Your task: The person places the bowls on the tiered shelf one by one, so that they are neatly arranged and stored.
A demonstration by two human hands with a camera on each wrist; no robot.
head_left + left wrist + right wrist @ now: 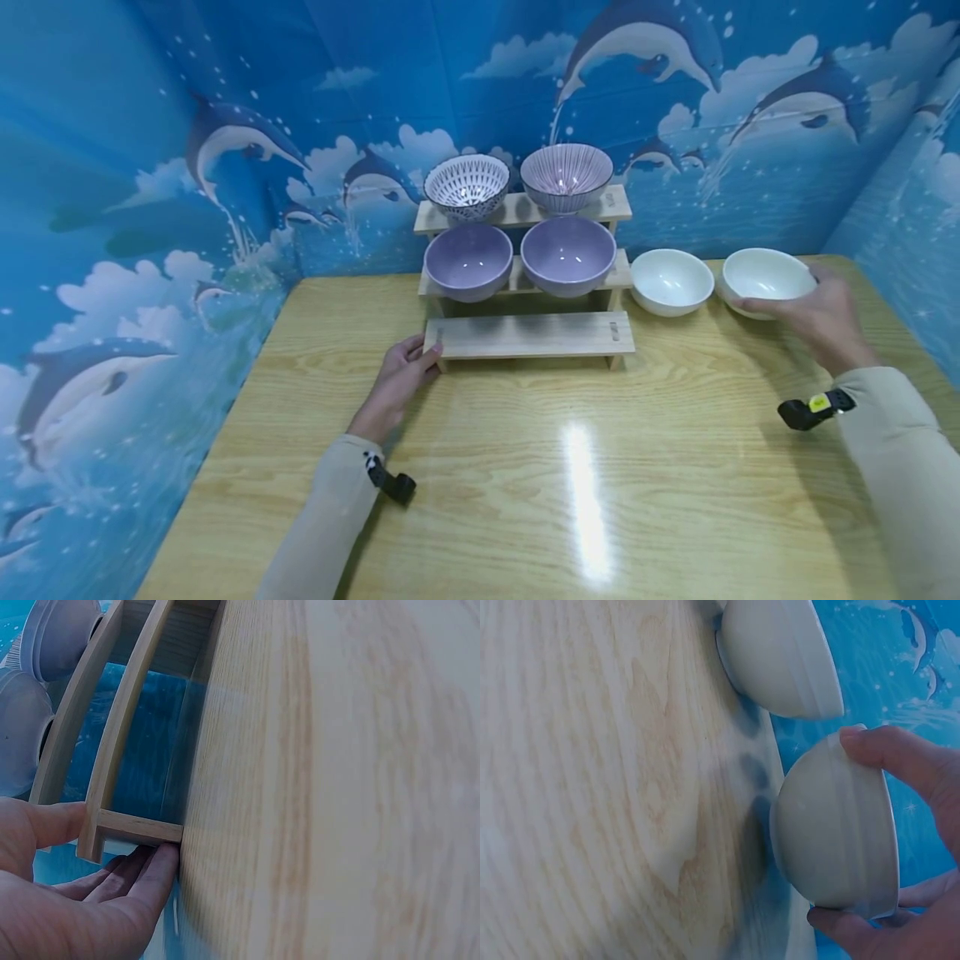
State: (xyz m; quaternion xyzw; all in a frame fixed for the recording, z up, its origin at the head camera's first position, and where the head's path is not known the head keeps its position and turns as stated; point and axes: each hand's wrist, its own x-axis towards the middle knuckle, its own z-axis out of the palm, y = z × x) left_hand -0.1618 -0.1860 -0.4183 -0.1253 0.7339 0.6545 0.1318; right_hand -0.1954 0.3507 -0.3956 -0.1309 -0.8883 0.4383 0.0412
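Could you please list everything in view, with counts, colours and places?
Table: one, yellowish wood, foreground
Shelves: three, pale wood, rear of table
Speckled bowl: one, white and dark, top shelf left
Striped bowl: one, pinkish, top shelf right
Plain bowls: two, purple, middle shelf
White bowls: two, white, right of shelves
Backdrop: one, blue dolphin print, behind table
Wrist cameras: two, black, wrists
Sleeves: two, cream, forearms
Left hand: one, gripping lowest shelf
Right hand: one, holding rightmost white bowl

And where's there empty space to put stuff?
The lowest wooden shelf is bare beside the left hand, and so is the table in front, between the sleeves. Crowded spots: the upper shelves, with purple bowls and patterned bowls, and the right side, where the right hand holds one of two white bowls.
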